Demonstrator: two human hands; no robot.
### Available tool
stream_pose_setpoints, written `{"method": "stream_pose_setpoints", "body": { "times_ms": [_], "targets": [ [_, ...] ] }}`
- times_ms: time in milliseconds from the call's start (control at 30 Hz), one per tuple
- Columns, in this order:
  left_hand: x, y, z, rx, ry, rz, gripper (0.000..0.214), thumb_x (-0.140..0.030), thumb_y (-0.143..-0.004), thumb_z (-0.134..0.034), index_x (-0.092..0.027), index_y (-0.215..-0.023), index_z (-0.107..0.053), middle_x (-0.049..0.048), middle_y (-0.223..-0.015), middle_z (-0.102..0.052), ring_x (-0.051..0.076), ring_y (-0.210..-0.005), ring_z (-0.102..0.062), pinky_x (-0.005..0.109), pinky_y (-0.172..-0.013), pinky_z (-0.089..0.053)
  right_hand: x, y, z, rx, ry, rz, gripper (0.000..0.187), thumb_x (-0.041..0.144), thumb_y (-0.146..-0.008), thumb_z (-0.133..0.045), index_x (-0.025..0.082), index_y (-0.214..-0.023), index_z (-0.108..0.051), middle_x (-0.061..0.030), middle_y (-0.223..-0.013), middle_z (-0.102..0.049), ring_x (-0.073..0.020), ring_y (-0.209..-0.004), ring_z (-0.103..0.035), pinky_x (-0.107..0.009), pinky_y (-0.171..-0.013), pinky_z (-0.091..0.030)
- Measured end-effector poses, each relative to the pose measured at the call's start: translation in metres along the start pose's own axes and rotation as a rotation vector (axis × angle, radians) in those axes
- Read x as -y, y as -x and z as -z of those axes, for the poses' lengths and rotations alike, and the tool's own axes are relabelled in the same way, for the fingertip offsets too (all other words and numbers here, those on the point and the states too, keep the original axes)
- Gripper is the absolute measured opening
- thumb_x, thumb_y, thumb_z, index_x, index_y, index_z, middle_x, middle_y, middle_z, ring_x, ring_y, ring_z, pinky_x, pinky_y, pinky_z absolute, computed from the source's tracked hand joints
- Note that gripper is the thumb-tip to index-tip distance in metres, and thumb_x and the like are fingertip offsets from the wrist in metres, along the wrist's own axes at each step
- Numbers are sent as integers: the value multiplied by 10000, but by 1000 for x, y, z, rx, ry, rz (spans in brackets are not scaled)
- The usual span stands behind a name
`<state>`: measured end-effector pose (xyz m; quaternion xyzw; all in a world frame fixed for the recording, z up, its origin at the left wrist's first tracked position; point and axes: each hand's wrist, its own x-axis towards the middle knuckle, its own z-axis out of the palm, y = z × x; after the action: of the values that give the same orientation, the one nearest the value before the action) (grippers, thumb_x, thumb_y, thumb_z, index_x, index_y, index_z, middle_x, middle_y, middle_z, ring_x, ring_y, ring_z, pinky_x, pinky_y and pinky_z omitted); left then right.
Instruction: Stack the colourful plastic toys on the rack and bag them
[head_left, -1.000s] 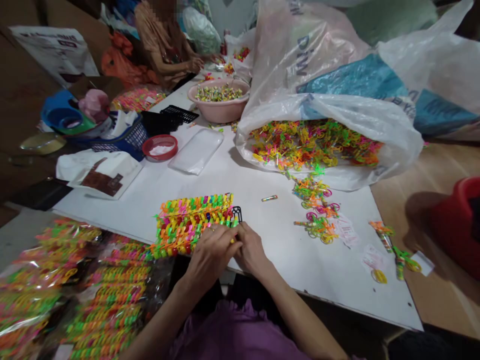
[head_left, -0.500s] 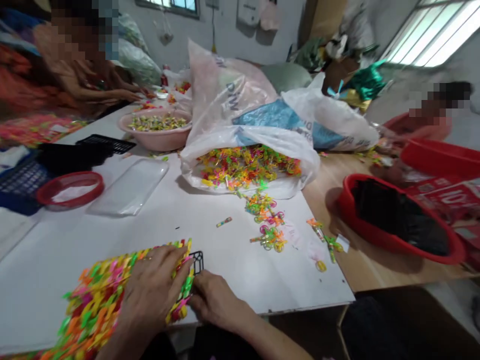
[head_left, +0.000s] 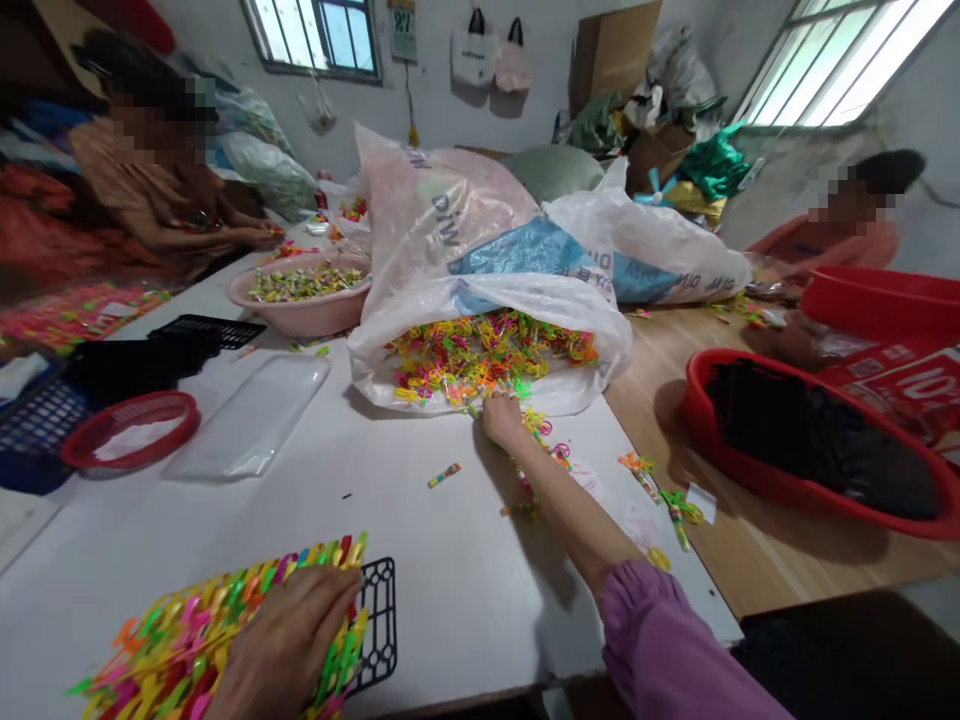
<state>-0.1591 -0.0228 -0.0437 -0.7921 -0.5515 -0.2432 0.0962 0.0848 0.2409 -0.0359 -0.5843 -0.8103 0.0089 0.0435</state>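
My left hand (head_left: pixel 281 650) lies flat, fingers together, on a black grid tray (head_left: pixel 379 625) filled with rows of bright plastic toy pieces (head_left: pixel 187 640) at the near table edge. My right hand (head_left: pixel 501 418) is stretched far out to the mouth of a big clear plastic bag (head_left: pixel 480 290) full of loose coloured pieces (head_left: pixel 487 355). Its fingers curl down into the pieces spilling from the bag; what they hold is hidden.
A pink basin (head_left: pixel 300 300) of small pieces, a red round basket (head_left: pixel 131 425), a clear plastic sleeve (head_left: pixel 251 415) and black trays (head_left: pixel 199 330) lie at left. Red tubs (head_left: pixel 810 440) stand at right. Other people sit at far left and far right. Loose pieces (head_left: pixel 660 490) dot the white table (head_left: pixel 450 560).
My right hand left the tray and reached forward to the bag's mouth. The left hand stayed on the tray. The view tilted up and to the right.
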Motion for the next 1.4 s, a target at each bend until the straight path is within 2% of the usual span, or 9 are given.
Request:
{"method": "stream_pose_setpoints", "body": {
  "times_ms": [133, 233, 367, 533, 733, 1033, 1200, 1333, 1400],
  "targets": [
    [4, 2, 3, 45, 19, -26, 155, -338, -865, -489, -283, -923, -621, -31, -847, -694, 127, -776, -653, 215, -698, -502, 7, 20, 4, -64, -8, 108, 211, 177, -858, -458, 143, -931, -653, -124, -1037, -579, -235, -996, -488, -347, -851, -336],
    [3, 1, 3, 36, 45, -10, 132, -321, -864, -492, -270, -902, -608, -27, -832, -684, 124, -767, -644, 219, -703, -488, 18, 52, 11, -142, -31, 354, 193, 207, -880, -467, 193, -984, -629, -90, -1040, -559, -214, -976, -468, -327, -820, -337],
    [-4, -2, 5, 53, 49, 68, 142, -306, -880, -463, -248, -888, -592, -7, -839, -669, 144, -784, -625, 260, -735, -462, 32, 111, 2, -64, 8, 638, 196, 132, -875, -474, 193, -1011, -601, -71, -975, -578, -195, -912, -480, -316, -802, -338],
    [-12, -2, 9, 81, 51, 170, 195, -312, -903, -417, -209, -874, -580, 26, -865, -646, 179, -832, -596, 318, -787, -423, 30, 164, -11, 12, -119, 314, 149, 216, -904, -456, 191, -939, -599, -46, -907, -598, -167, -854, -521, -269, -718, -352],
    [-18, -7, 16, 103, 64, 232, 225, -329, -899, -418, -196, -828, -585, 22, -812, -632, 168, -789, -586, 304, -758, -421, 49, 151, -5, 69, -121, 61, 217, 361, -889, -463, 173, -913, -569, -66, -877, -618, -190, -835, -569, -266, -661, -366],
    [-18, -7, 22, 157, 42, 293, 285, -371, -909, -389, -192, -824, -594, 32, -824, -625, 174, -806, -570, 321, -781, -414, 52, 166, -2, 167, -112, -2, 191, 350, -850, -515, 185, -943, -537, -73, -920, -627, -197, -838, -591, -258, -630, -365],
    [-24, -14, 32, 136, 73, 324, 274, -363, -902, -402, -184, -873, -608, 54, -876, -626, 193, -868, -569, 353, -838, -420, 63, 162, 6, 114, -435, 37, 161, 328, -856, -482, 188, -832, -558, -33, -798, -626, -145, -691, -573, -233, -576, -338],
    [-45, -38, 42, -66, 258, 539, 290, -416, -822, -537, -178, -965, -616, 65, -953, -634, 190, -909, -581, 339, -840, -451, 84, 167, 27, -73, -744, 138, 138, 333, -825, -526, 199, -836, -558, 7, -748, -610, -110, -611, -527, -215, -573, -351],
    [-56, -52, 41, -34, 472, 703, 290, -433, -790, -567, -180, -920, -622, 34, -858, -652, 156, -772, -605, 287, -716, -484, 95, 172, 34, -129, -820, 168, 142, 339, -821, -536, 199, -835, -559, 9, -758, -605, -102, -585, -509, -216, -573, -356]
  ]
}}
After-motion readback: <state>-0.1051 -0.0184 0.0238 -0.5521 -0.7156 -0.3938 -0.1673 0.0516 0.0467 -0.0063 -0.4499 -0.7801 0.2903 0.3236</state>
